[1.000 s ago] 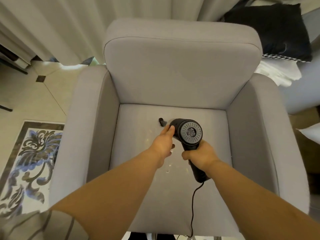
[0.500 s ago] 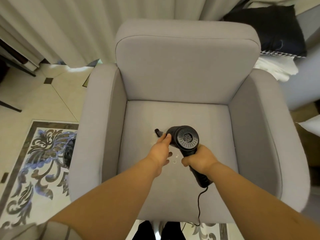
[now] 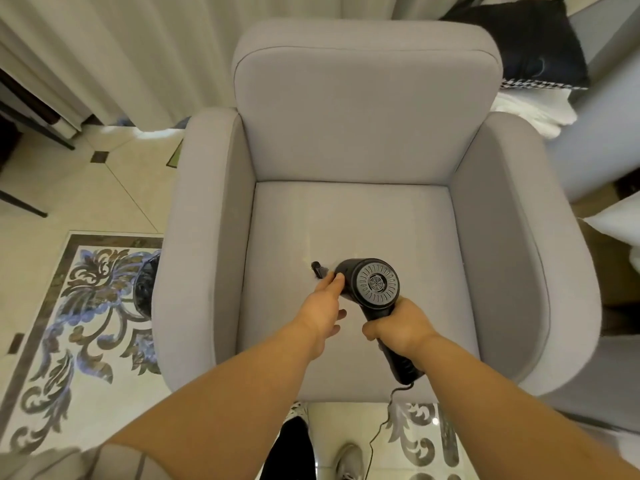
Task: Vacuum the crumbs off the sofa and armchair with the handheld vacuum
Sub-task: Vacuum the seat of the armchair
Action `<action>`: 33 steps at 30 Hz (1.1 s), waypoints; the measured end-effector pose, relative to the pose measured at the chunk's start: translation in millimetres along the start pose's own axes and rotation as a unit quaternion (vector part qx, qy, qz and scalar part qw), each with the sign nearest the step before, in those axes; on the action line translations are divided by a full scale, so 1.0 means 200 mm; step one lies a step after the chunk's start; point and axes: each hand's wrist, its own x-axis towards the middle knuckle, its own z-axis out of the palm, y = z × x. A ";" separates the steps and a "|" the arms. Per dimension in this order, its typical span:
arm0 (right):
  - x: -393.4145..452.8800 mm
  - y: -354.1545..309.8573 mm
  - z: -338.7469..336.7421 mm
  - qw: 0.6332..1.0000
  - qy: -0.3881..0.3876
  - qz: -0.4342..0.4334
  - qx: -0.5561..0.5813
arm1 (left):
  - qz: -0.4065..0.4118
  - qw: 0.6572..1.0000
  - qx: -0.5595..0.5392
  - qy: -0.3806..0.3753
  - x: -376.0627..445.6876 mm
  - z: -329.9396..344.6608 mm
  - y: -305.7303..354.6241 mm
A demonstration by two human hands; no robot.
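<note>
Head view: handheld vacuum [image 3: 375,284] over the armchair [image 3: 363,133] seat, right hand [image 3: 401,329] clenched round its handle to steer, left hand [image 3: 323,304] with fingers [image 3: 337,279] lightly touching the barrel, apparently to steady the nozzle.

Single head-worn wide-angle view, steeply downward and forward, close above the armchair [image 3: 363,140] seat; no second view
</note>
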 end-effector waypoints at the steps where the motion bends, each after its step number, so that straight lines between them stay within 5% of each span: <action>1: -0.05 0.05 0.01 1.000 0.000 0.001 -0.001 | 0.000 1.000 0.003 0.001 -0.04 0.02 -0.05; 8: -0.28 0.27 0.02 1.000 0.009 -0.019 -0.012 | 0.008 1.000 -0.003 -0.006 -0.23 0.11 -0.29; 19: -0.37 0.53 -0.07 0.991 0.129 -0.001 0.034 | 0.022 0.996 0.038 -0.078 -0.25 0.40 -0.37; 33: -0.33 0.36 0.10 0.995 0.047 0.007 0.088 | 0.018 1.000 0.011 -0.015 -0.20 0.16 -0.33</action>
